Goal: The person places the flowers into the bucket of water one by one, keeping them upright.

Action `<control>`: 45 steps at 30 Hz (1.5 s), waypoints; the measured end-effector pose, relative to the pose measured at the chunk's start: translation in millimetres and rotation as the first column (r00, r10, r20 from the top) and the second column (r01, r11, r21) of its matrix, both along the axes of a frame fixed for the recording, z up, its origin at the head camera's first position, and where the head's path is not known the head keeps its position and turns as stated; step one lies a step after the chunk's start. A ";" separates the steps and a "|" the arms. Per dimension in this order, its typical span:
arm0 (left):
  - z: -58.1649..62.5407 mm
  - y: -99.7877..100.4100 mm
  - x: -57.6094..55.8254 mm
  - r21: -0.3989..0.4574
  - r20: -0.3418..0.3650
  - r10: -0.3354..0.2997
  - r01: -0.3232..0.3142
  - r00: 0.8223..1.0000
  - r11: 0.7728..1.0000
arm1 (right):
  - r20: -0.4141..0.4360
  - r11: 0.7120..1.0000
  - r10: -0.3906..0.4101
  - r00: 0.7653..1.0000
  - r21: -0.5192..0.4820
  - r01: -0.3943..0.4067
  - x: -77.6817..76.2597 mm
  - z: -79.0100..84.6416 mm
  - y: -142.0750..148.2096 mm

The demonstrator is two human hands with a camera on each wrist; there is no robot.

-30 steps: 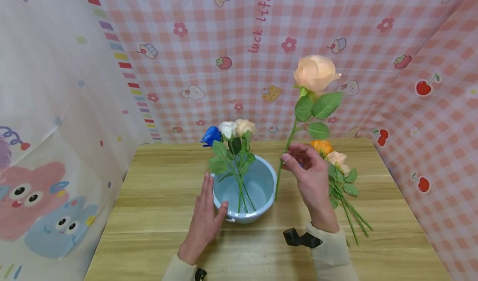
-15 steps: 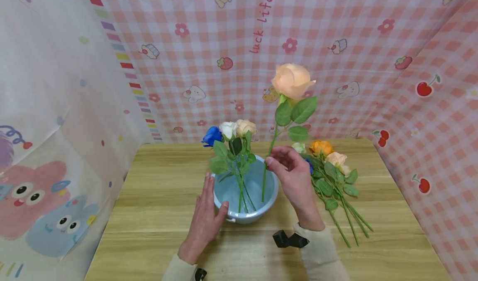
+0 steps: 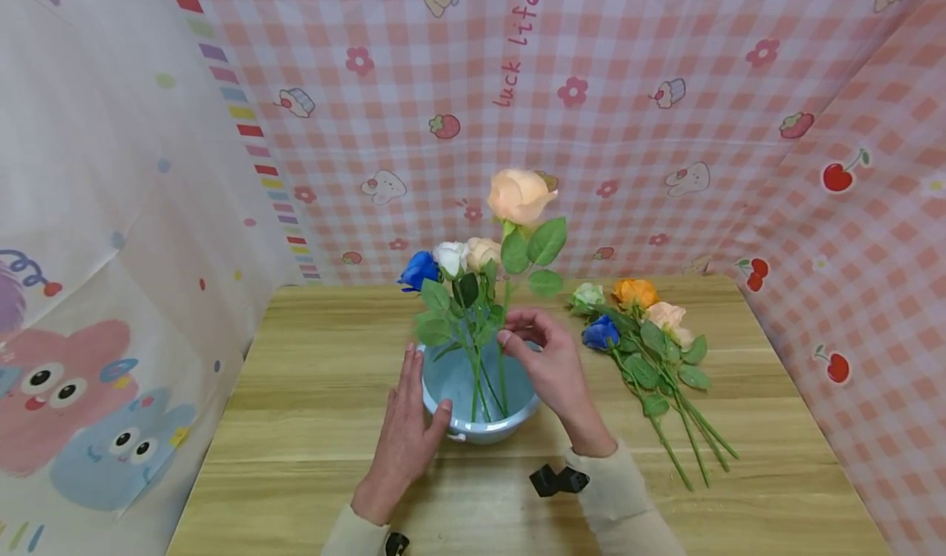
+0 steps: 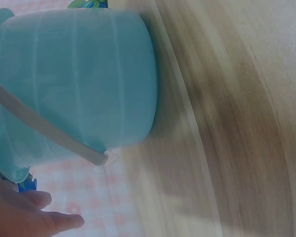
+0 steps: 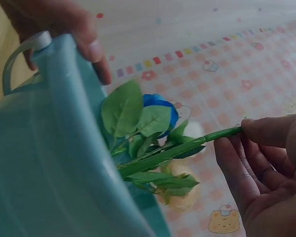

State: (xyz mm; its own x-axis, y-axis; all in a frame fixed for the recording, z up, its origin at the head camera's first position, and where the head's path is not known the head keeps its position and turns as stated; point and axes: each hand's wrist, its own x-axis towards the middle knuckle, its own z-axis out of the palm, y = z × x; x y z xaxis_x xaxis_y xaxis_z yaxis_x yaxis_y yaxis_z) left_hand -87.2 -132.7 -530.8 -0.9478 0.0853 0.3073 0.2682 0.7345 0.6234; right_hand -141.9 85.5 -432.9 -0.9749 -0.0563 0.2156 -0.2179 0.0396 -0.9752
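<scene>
My right hand [image 3: 548,365] pinches the green stem of a peach rose [image 3: 520,197] between thumb and fingers. The rose stands upright, its stem reaching down inside a light blue bucket [image 3: 484,433]. In the right wrist view the pinched stem [image 5: 182,150] runs past the bucket's rim. My left hand [image 3: 406,433] rests against the bucket's left side, fingers straight along the rim. Inside the bucket lean a blue rose [image 3: 419,270], a white rose [image 3: 450,257] and a paler peach rose [image 3: 483,252]. The left wrist view shows the bucket's wall and its handle [image 4: 44,126].
On the wooden table [image 3: 310,425], right of the bucket, lie a blue rose [image 3: 601,332], a pale green rose [image 3: 588,295], an orange rose [image 3: 636,293] and peach roses [image 3: 668,316]. A checked cloth [image 3: 414,80] hangs behind.
My right hand has carried the peach rose left and down, from right of the bucket to inside it. The left hand has stayed at the rim. Roses on the table are more exposed.
</scene>
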 end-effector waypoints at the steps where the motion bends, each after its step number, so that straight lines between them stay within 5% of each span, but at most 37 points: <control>1: -0.1 0.1 0.0 0.000 0.000 0.001 -0.001 1.000 1.000 | 0.007 1.000 0.003 1.000 0.019 -0.003 -0.5 -1.4 -0.7; 13: 0.4 0.1 0.2 -0.011 0.026 0.000 0.000 1.000 1.000 | 0.111 0.983 0.044 0.993 0.172 -0.063 -9.1 -15.1 -4.0; 29: -1.6 -0.6 0.0 0.017 0.022 -0.010 0.009 1.000 1.000 | 0.137 0.931 0.034 0.990 0.355 -0.081 -23.9 -27.1 -10.7; 34: -1.0 -0.7 -0.3 0.023 0.021 -0.012 0.011 1.000 1.000 | 0.162 0.896 0.047 0.986 0.430 -0.113 -30.8 -26.3 -13.0; 42: -0.7 -1.3 -0.1 0.018 0.019 -0.012 0.012 1.000 1.000 | 0.108 0.795 0.042 0.993 0.599 -0.099 -32.8 -27.1 -15.5; 45: -0.1 -1.3 0.2 0.015 0.021 -0.012 0.012 1.000 1.000 | 0.105 0.790 0.039 0.994 0.606 -0.094 -30.5 -26.1 -14.7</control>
